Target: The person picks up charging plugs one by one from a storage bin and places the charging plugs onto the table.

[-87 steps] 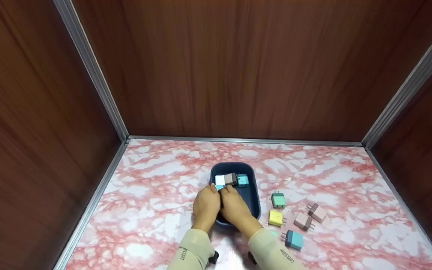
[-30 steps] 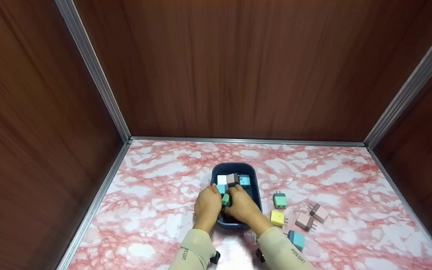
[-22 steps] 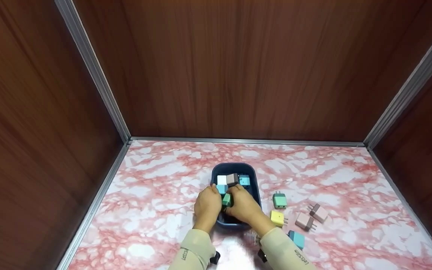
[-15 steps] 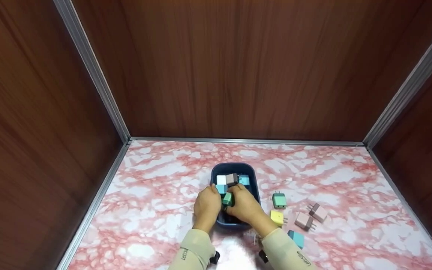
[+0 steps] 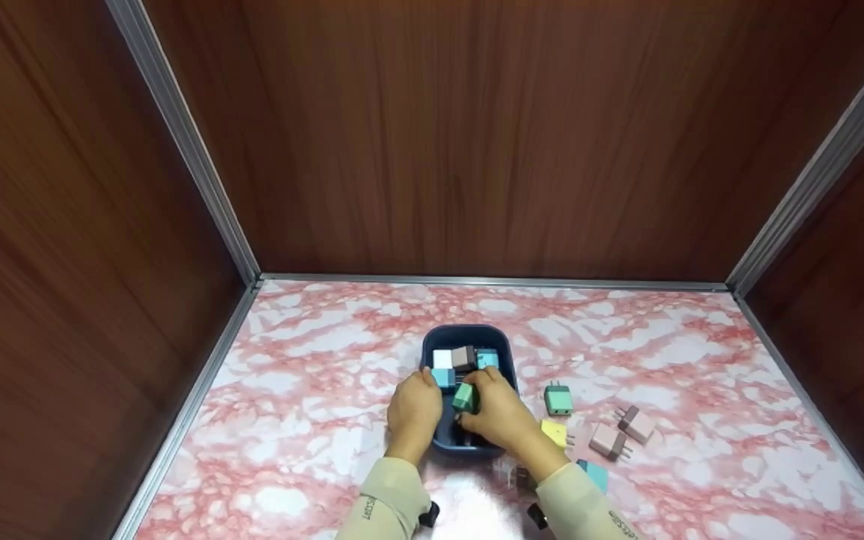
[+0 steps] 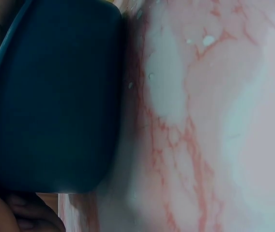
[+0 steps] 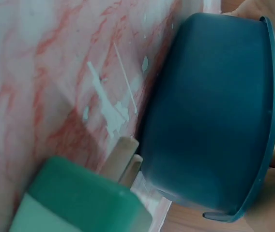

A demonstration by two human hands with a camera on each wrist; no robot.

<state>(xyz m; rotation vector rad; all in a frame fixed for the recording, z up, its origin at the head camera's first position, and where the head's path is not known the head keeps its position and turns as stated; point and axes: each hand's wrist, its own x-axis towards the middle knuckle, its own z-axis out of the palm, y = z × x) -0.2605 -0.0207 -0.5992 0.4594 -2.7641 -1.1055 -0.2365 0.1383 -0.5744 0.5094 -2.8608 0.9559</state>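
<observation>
My left hand (image 5: pixel 415 409) grips the left wall of a dark blue tub (image 5: pixel 469 452); its fingers (image 6: pixel 33 212) show against the tub's outside in the left wrist view. Over the tub's near half, my right hand (image 5: pixel 505 414) pinches a tilted green plug charger (image 5: pixel 464 396) between thumb and fingers. At the tub's far end lie a white charger (image 5: pixel 442 359), a beige-and-brown charger (image 5: pixel 463 356) and a blue charger (image 5: pixel 487 358). Another blue charger (image 5: pixel 443 378) lies just in front of them. The right hand's fingertips are partly hidden in the right wrist view.
Right of the tub lie a green charger (image 5: pixel 558 400), a yellow charger (image 5: pixel 553 432), two pink chargers (image 5: pixel 608 440) and a blue charger (image 5: pixel 595 474) partly behind the right sleeve. The right wrist view shows a green charger (image 7: pixel 79 193) near the tub. Wood-grain walls (image 5: pixel 477 150) enclose the marbled table.
My right hand has drawn away from the left, shifting right with the green charger, which was hidden between the hands at first. The left hand stays at the tub's side.
</observation>
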